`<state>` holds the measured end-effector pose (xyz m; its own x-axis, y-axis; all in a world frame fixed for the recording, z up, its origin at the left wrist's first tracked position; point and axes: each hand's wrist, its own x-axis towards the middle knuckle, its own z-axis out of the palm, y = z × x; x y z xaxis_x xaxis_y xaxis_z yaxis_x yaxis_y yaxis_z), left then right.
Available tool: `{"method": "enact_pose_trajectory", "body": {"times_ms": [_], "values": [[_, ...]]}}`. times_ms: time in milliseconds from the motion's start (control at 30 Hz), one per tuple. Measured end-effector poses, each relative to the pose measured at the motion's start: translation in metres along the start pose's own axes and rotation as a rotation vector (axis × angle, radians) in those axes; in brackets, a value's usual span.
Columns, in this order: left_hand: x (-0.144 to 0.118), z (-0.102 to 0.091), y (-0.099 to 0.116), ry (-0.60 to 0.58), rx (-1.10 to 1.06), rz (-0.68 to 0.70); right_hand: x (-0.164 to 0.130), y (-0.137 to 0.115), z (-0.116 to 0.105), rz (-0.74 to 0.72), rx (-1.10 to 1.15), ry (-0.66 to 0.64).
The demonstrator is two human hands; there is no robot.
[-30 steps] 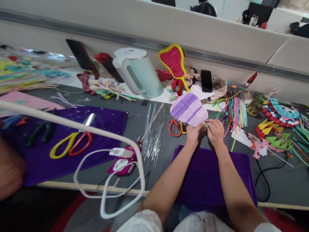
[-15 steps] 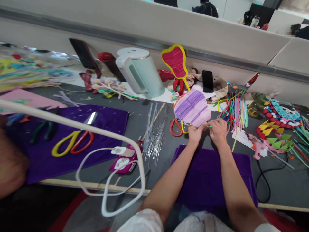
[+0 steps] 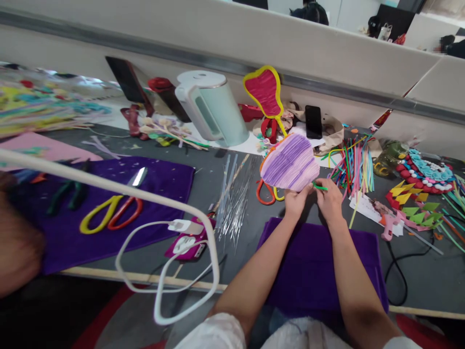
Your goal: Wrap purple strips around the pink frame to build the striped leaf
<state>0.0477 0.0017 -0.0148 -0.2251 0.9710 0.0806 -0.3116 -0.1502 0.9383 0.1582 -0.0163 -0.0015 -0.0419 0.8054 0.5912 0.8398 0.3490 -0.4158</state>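
Observation:
A rounded, fan-like piece [image 3: 288, 162] in pink and purple stripes is raised above the folded purple cloth [image 3: 323, 271]. My left hand [image 3: 297, 201] is closed on its lower edge. Close beside it, my right hand [image 3: 330, 199] pinches a short green strip [image 3: 321, 187], which looks like a pipe cleaner. The strip's left end lies near the lower right edge of the striped piece; whether they touch I cannot tell. Behind the piece, the red and yellow handles of a pair of scissors [image 3: 266, 193] show in part.
Loose silver wires [image 3: 234, 208] and a white cable [image 3: 214, 252] lie to the left. A kettle [image 3: 218, 111] stands at the back. Coloured pipe cleaners [image 3: 354, 167] and a pink glue gun [image 3: 389, 225] are on the right. Another person's arm [image 3: 18, 237] reaches in at far left.
My right hand has turned slightly, so more of the green strip shows between its fingers. The striped piece has barely shifted, still in my left hand.

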Motion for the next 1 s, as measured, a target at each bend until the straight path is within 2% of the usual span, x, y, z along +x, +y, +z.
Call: {"method": "enact_pose_trajectory", "body": {"times_ms": [233,500,600,767,1000], "values": [[-0.001,0.001,-0.003,-0.016,0.007,0.01,0.0,-0.004,-0.004,-0.02,-0.006,0.038],[-0.001,0.002,-0.017,0.018,0.05,0.048,-0.003,-0.006,0.006,0.033,0.016,0.116],[-0.001,0.0,-0.018,0.01,0.129,0.058,-0.003,-0.009,0.012,0.152,0.116,0.168],[-0.003,-0.004,-0.013,0.009,0.315,0.124,-0.002,-0.011,0.015,0.476,0.305,0.174],[-0.004,-0.003,-0.012,-0.015,0.309,0.136,0.001,-0.01,0.022,0.721,0.804,0.208]]}}
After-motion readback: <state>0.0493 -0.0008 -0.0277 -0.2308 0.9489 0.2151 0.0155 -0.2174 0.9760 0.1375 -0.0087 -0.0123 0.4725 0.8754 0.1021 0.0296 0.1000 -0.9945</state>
